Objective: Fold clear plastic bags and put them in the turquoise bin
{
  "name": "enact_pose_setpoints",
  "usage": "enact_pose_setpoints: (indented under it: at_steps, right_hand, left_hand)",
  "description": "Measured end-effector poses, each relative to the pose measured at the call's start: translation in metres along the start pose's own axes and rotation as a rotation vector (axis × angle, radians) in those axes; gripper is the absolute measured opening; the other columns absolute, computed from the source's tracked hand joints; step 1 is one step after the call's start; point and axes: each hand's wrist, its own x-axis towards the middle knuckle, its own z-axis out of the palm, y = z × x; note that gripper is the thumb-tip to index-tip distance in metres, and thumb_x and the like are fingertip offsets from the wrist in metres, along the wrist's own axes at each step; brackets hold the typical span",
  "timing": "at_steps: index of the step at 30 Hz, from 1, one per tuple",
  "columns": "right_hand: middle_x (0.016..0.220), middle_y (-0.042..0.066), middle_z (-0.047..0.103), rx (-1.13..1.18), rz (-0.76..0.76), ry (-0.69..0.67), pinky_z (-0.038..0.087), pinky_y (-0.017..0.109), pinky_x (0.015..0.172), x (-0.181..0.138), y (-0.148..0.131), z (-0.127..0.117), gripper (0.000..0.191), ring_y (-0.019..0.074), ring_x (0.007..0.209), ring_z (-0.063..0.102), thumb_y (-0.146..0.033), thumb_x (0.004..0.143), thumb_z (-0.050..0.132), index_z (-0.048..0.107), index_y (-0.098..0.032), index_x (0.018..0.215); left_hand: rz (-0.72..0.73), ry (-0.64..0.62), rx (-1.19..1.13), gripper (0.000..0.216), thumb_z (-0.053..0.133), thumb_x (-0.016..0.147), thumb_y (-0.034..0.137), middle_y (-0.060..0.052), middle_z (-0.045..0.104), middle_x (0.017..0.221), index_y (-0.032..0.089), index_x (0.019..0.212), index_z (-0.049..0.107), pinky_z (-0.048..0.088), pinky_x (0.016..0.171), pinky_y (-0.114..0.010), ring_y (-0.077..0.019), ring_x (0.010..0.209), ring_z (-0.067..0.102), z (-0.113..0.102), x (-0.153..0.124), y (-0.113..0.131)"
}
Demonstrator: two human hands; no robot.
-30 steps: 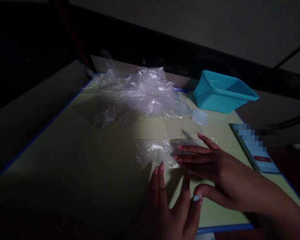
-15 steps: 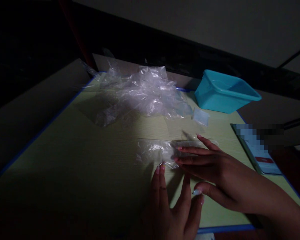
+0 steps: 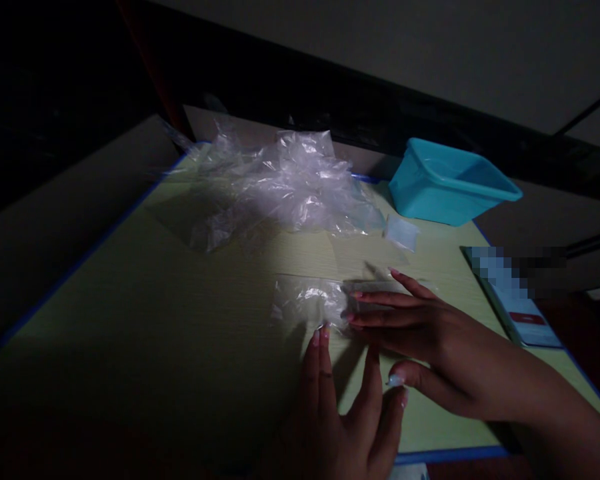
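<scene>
Green table (image 3: 180, 320) | left hand (image 3: 340, 413), right hand (image 3: 430, 333) unmoved | flat on clear bag (image 3: 305, 303)

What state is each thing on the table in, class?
small bag, flat, pinned by fingers.
pile of bags, crumpled, loose.
tub, upright, no lid.
small square, flat beside the tub.
phone, face up, screen lit.
left hand, open, fingertips at the small bag's edge.
right hand, open, fingers flat on the small bag.
</scene>
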Motion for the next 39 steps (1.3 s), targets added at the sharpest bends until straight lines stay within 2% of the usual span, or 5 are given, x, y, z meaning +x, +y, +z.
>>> enact_pose_setpoints:
  at_steps: [3, 8, 11, 19, 39]
  right_hand:
    - [0.132, 0.008, 0.057, -0.022, 0.027, 0.009, 0.010, 0.054, 0.114, 0.000, 0.003, 0.000, 0.043, 0.0246, 0.132, 0.039, -0.036, 0.091, 0.050, 0.052, -0.021, 0.132]
    - [0.132, 0.008, 0.056, -0.061, 0.032, 0.008, 0.013, 0.056, 0.113, 0.000, 0.006, 0.000, 0.044, 0.0251, 0.132, 0.040, -0.035, 0.091, 0.051, 0.050, -0.021, 0.133]
    - [0.132, 0.007, 0.057, -0.062, 0.035, 0.012, 0.014, 0.056, 0.113, -0.001, 0.006, -0.001, 0.043, 0.0251, 0.131, 0.041, -0.035, 0.091, 0.052, 0.052, -0.023, 0.132]
    - [0.130, 0.006, 0.058, -0.045, 0.018, 0.003, 0.012, 0.055, 0.113, 0.000, 0.006, -0.003, 0.042, 0.0246, 0.131, 0.041, -0.037, 0.090, 0.052, 0.053, -0.025, 0.130]
    - [0.128, 0.006, 0.060, -0.043, -0.002, 0.058, 0.014, 0.053, 0.114, -0.002, 0.001, -0.006, 0.047, 0.0264, 0.129, 0.044, -0.038, 0.087, 0.057, 0.053, -0.024, 0.131]
  left_hand:
    - [-0.072, -0.014, -0.007, 0.049, 0.063, 0.080, 0.044, -0.008, 0.053, 0.131, 0.029, 0.126, 0.051, 0.042, 0.097, -0.061, -0.0433, 0.128, 0.038, 0.000, 0.000, 0.002]
    - [0.178, 0.075, 0.054, 0.034, 0.059, 0.085, 0.037, -0.007, 0.060, 0.118, 0.027, 0.117, 0.055, 0.038, 0.094, -0.064, -0.0366, 0.115, 0.050, -0.015, 0.016, -0.003]
    - [0.154, -0.022, 0.120, 0.029, 0.055, 0.087, 0.033, -0.012, 0.062, 0.114, 0.019, 0.112, 0.058, 0.043, 0.086, -0.053, -0.0315, 0.105, 0.052, -0.029, 0.028, -0.006]
    - [0.124, -0.258, 0.102, 0.066, 0.066, 0.072, 0.057, -0.023, 0.058, 0.124, 0.015, 0.121, 0.051, 0.042, 0.058, -0.036, -0.0245, 0.076, 0.055, -0.043, 0.035, -0.013]
    - [0.048, -0.308, -0.096, 0.066, 0.062, 0.076, 0.058, -0.017, 0.056, 0.126, 0.024, 0.130, 0.047, 0.046, 0.069, -0.037, -0.0240, 0.084, 0.056, -0.032, 0.024, -0.015]
